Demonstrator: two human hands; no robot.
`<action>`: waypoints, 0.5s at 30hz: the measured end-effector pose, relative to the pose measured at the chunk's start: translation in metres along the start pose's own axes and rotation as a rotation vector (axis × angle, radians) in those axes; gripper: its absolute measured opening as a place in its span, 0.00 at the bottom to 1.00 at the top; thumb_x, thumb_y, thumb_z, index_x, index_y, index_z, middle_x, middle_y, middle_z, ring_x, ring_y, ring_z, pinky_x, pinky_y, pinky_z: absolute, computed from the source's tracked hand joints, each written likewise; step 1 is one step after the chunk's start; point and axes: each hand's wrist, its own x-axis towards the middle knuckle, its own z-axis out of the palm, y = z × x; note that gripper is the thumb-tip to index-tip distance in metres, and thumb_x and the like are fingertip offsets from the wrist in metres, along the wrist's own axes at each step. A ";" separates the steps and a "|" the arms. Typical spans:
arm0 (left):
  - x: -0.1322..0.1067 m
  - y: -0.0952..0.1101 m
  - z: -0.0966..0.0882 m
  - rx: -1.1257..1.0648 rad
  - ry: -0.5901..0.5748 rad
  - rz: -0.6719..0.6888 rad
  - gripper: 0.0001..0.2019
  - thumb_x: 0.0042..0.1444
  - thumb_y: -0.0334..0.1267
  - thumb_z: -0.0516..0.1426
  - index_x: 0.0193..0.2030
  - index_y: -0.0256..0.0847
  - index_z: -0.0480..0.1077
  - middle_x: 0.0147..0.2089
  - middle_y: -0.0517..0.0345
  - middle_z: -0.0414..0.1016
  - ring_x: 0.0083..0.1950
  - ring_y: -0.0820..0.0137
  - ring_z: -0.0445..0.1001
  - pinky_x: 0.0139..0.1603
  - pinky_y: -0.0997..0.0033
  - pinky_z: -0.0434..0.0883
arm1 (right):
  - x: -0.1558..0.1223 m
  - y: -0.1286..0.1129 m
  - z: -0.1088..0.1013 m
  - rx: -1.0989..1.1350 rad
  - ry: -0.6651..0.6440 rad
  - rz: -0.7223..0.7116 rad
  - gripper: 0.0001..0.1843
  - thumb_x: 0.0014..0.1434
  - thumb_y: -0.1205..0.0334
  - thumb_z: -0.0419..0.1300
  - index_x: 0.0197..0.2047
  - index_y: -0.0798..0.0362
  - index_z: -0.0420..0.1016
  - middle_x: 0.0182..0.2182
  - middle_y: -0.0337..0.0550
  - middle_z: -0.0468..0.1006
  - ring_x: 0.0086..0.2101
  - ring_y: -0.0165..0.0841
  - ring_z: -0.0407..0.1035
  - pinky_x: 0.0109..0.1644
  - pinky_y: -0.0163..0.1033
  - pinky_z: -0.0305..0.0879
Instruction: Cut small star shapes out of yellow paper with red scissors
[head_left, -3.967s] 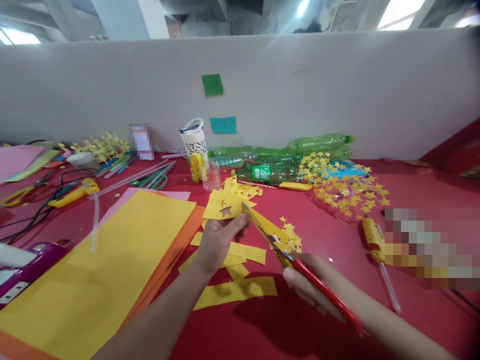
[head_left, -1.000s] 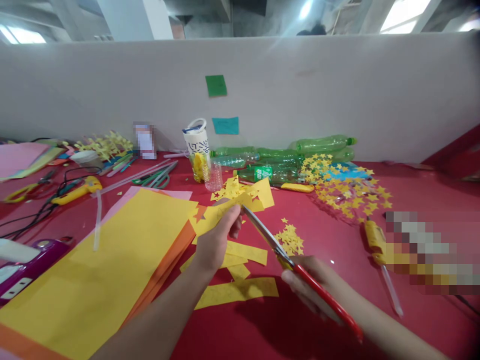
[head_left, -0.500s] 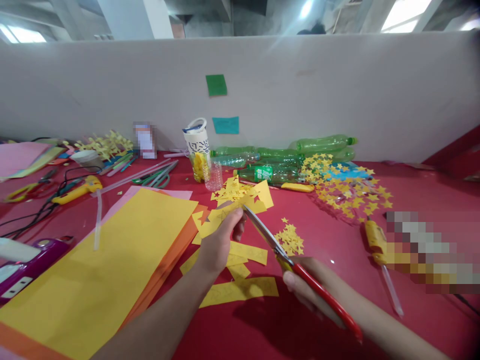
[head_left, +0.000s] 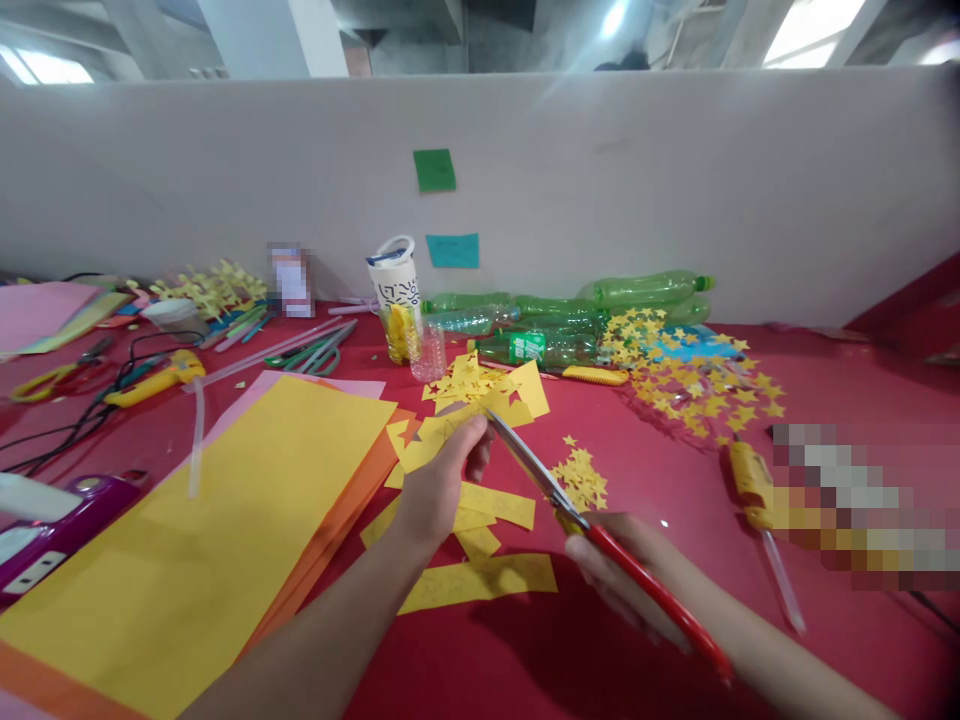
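My left hand point(head_left: 439, 485) pinches a piece of yellow paper point(head_left: 420, 440) above the red table point(head_left: 660, 470). My right hand point(head_left: 626, 575) grips red-handled scissors point(head_left: 592, 535), whose blades point up and left and meet the paper beside my left thumb. Yellow paper strips point(head_left: 480, 580) lie under my hands. A small heap of cut yellow stars point(head_left: 581, 480) sits just right of the blades.
A stack of yellow, orange and pink sheets point(head_left: 225, 520) fills the left front. Green plastic bottles point(head_left: 570, 315), a patterned cup point(head_left: 394, 285), many loose stars point(head_left: 690, 380) and a yellow glue gun point(head_left: 750, 475) lie behind and to the right. Tools and cables crowd the far left.
Four seconds ago the paper was held up with a star hole showing; it has since dropped lower and left. In the last second, hands and scissors barely shifted.
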 end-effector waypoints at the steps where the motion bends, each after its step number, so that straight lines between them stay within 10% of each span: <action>1: 0.000 0.000 0.000 0.000 0.003 -0.003 0.15 0.56 0.47 0.56 0.23 0.41 0.70 0.21 0.64 0.64 0.24 0.76 0.61 0.27 0.76 0.61 | 0.000 0.000 0.000 0.007 0.006 0.001 0.26 0.59 0.38 0.53 0.22 0.51 0.57 0.11 0.29 0.55 0.14 0.23 0.49 0.15 0.28 0.44; 15: -0.001 0.001 0.003 0.011 0.042 -0.016 0.15 0.55 0.47 0.55 0.23 0.40 0.70 0.21 0.63 0.65 0.23 0.76 0.61 0.27 0.74 0.61 | -0.001 0.000 0.003 0.101 0.010 0.058 0.25 0.58 0.41 0.57 0.22 0.51 0.57 0.09 0.26 0.55 0.11 0.20 0.47 0.14 0.26 0.45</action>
